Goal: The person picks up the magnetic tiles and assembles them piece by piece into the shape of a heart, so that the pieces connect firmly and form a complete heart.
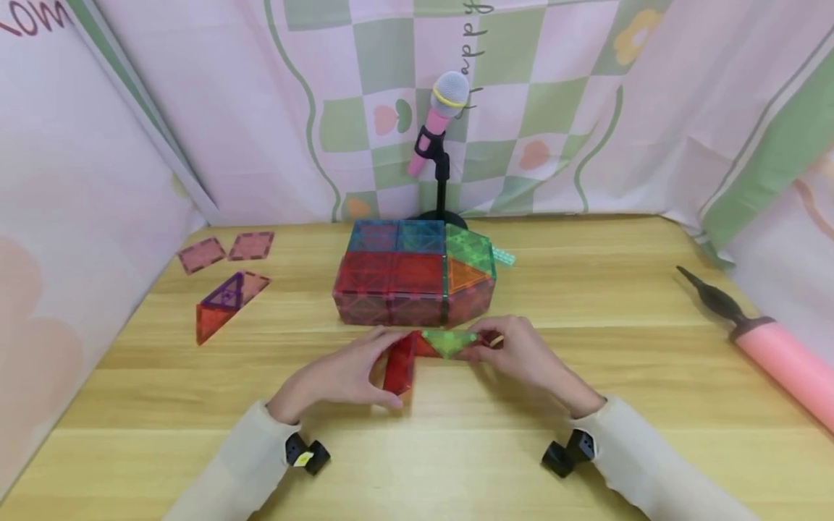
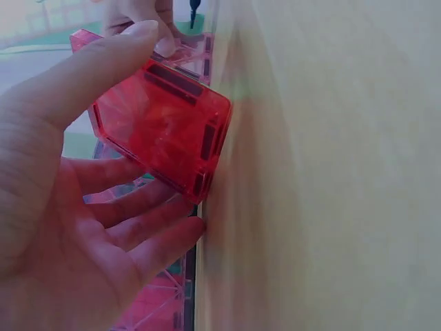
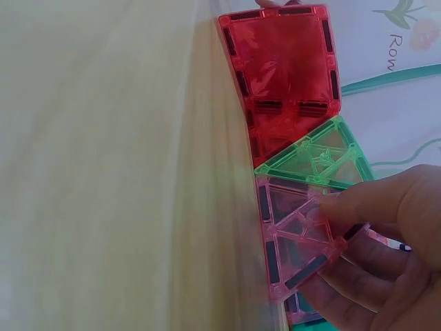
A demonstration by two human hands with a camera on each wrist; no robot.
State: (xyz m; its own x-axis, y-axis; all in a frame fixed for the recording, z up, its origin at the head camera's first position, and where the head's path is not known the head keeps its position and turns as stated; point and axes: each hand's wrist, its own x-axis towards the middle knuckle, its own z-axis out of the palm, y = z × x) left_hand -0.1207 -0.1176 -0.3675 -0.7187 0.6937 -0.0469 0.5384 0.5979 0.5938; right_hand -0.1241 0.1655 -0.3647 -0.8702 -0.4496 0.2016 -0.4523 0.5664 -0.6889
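My left hand (image 1: 345, 373) holds a clear red square magnetic tile (image 1: 399, 364) that stands on edge, thumb at one side and fingers at the other. In the left wrist view the thumb lies along the top of this red tile (image 2: 155, 127). Right of it stands a light green triangle tile (image 1: 448, 341), point down, with red beside it. My right hand (image 1: 521, 354) pinches a pinkish triangle tile (image 3: 296, 234) at the row's right end, its edge meeting the green triangle (image 3: 324, 155).
Just behind the hands sits a box-shaped build (image 1: 391, 307) of red, blue, green and orange tiles. A toy microphone (image 1: 449, 94) on a stand is behind it. Loose tiles (image 1: 250, 246) lie at left, a pink pump (image 1: 788, 362) at right. Curtains (image 1: 547, 43) hang at the back.
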